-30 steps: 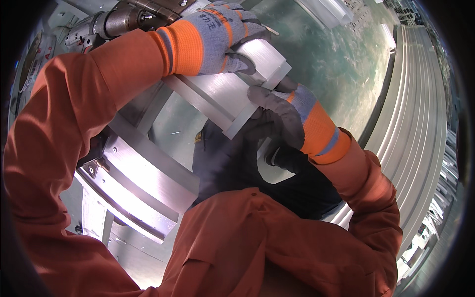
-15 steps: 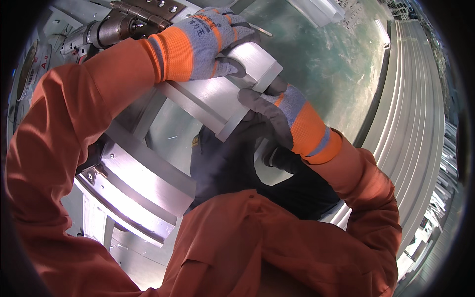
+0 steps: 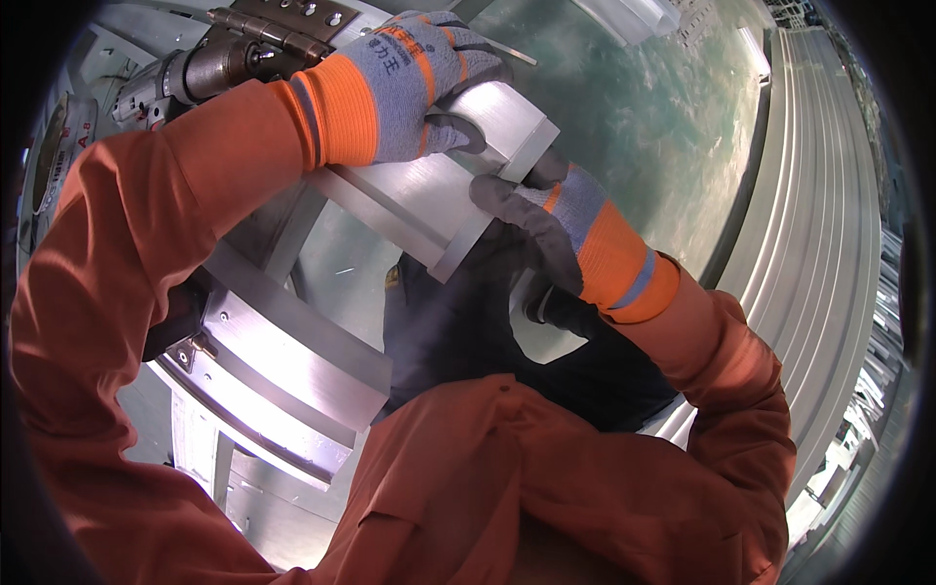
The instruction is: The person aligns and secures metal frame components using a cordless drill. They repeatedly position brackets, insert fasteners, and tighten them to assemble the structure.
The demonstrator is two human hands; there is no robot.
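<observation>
A silver metal profile (image 3: 419,200) with stepped, raised edges reaches out in front of me, its cut end toward the right. My left hand (image 3: 424,83), in a grey and orange glove, is closed over its far raised edge, thumb on the top face. At the cut end my right hand (image 3: 546,219), gloved alike, grips the profile with the thumb along the end and the other fingers partly hidden below. Closer to my body lies a second silver profile (image 3: 292,366), with a small metal fitting (image 3: 185,353) beside it; neither hand touches it.
Beyond my left forearm lies a power drill (image 3: 200,73), with a brown metal hinge (image 3: 273,31) near it. Long pale profiles (image 3: 809,224) run along the right side. More pale profiles (image 3: 624,15) lie at the far edge, over a greenish floor (image 3: 653,127).
The view has shifted very slightly. Both hands keep the same grip on the profile, with no clear movement of it.
</observation>
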